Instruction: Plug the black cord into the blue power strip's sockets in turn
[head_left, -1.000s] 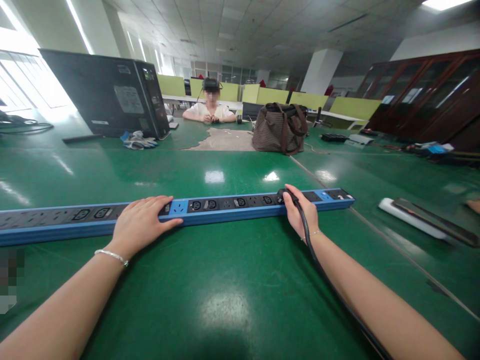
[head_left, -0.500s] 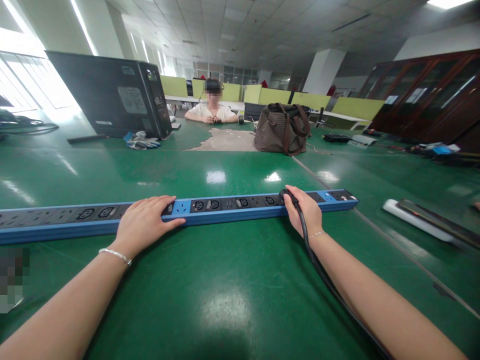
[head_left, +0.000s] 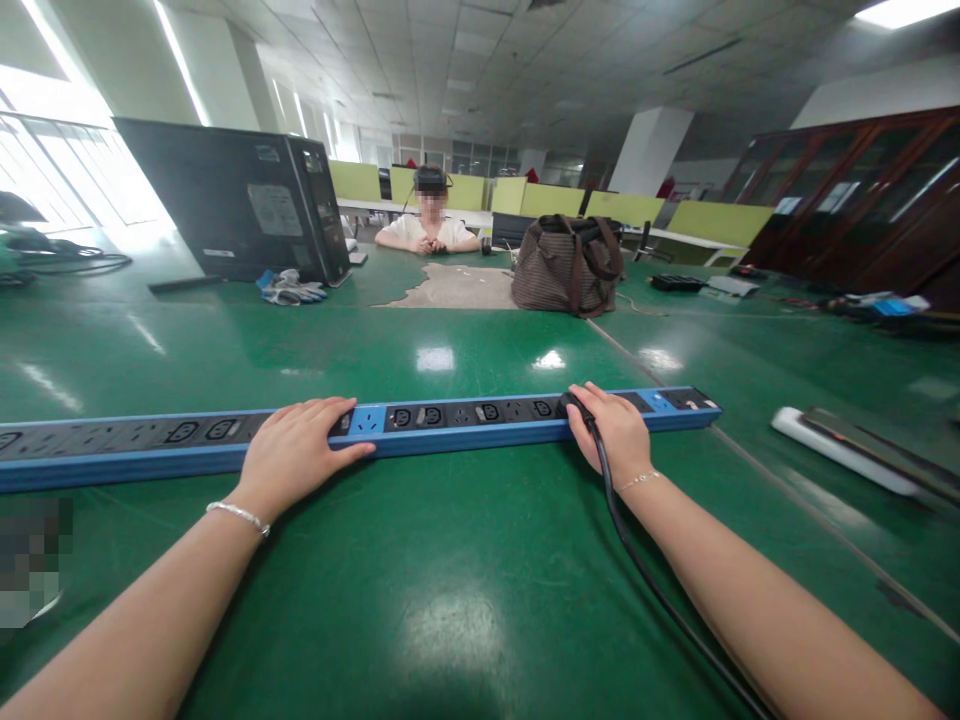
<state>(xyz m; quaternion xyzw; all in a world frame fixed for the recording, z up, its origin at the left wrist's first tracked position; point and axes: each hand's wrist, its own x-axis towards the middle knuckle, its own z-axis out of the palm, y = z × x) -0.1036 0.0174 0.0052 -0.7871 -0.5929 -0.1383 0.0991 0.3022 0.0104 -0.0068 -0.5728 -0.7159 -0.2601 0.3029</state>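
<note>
A long blue power strip [head_left: 465, 438] with black and blue sockets lies across the green surface in front of me and runs out of view at the left. My left hand [head_left: 292, 452] is clasped over it left of the middle, the thumb along its near side and the fingers across the top. Toward the strip's right end, my right hand [head_left: 615, 438] grips a black plug [head_left: 572, 404] at a socket. Whether the plug is fully seated is hidden by my fingers. Its black cord [head_left: 637, 560] hangs down past my right wrist and along the forearm.
Beyond the strip stand a black computer tower [head_left: 232, 210] with gloves [head_left: 291, 288] beside it, and a brown bag [head_left: 562, 265]. Another person [head_left: 427, 230] rests both arms at the far side. A white bar-shaped object [head_left: 832, 450] lies to the right.
The whole view has shifted slightly, so things appear a little lower and farther right. Both hands keep their places on the strip and plug.
</note>
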